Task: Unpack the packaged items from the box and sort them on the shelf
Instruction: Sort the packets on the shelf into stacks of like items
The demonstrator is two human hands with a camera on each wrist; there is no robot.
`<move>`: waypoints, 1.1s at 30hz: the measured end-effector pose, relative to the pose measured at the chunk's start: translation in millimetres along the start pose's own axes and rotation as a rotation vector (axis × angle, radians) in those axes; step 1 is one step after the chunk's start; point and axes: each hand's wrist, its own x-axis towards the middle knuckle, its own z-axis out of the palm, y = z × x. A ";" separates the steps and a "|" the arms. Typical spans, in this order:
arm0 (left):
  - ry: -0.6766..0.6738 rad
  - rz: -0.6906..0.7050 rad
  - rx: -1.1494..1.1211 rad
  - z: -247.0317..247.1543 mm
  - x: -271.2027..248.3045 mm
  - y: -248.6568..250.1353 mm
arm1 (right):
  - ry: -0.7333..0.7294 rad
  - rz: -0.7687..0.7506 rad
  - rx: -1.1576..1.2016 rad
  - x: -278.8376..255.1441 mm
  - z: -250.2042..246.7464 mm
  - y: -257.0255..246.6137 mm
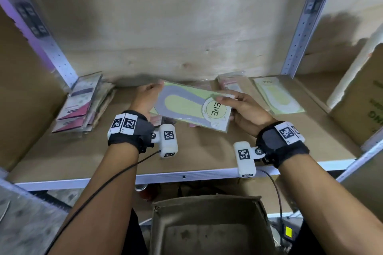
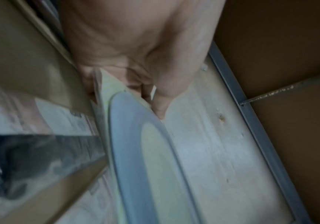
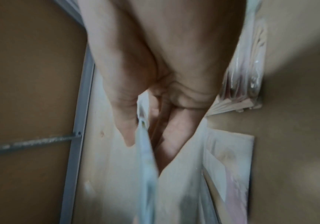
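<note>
I hold a flat green packet with a grey sock shape and a round ENE label, a little above the middle of the shelf board. My left hand grips its far left end, thumb on top. My right hand pinches its right end by the label. In the left wrist view the packet runs away from my left hand. The right wrist view has my right hand pinching the packet's edge. An open brown cardboard box sits below the shelf's front edge, between my forearms.
A stack of pink and purple packets leans at the shelf's left. A green packet and pinkish packets lie at the right back. More pink packets lie under the held one. A large carton stands far right. Metal uprights frame the bay.
</note>
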 end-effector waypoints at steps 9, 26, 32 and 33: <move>-0.062 -0.054 -0.151 57.1 -1.5 -4.7 | 0.168 -0.101 0.153 -7.4 -25.1 10.1; -0.423 0.153 -0.041 83.1 -23.5 2.1 | 0.044 -0.090 -0.173 -32.4 -35.6 10.1; -0.359 0.263 0.017 84.2 -10.6 -4.7 | 0.012 -0.134 -0.362 -33.2 -18.2 14.7; -0.325 0.273 0.002 82.0 -7.7 -5.0 | -0.004 -0.127 -0.348 -33.3 -18.4 16.9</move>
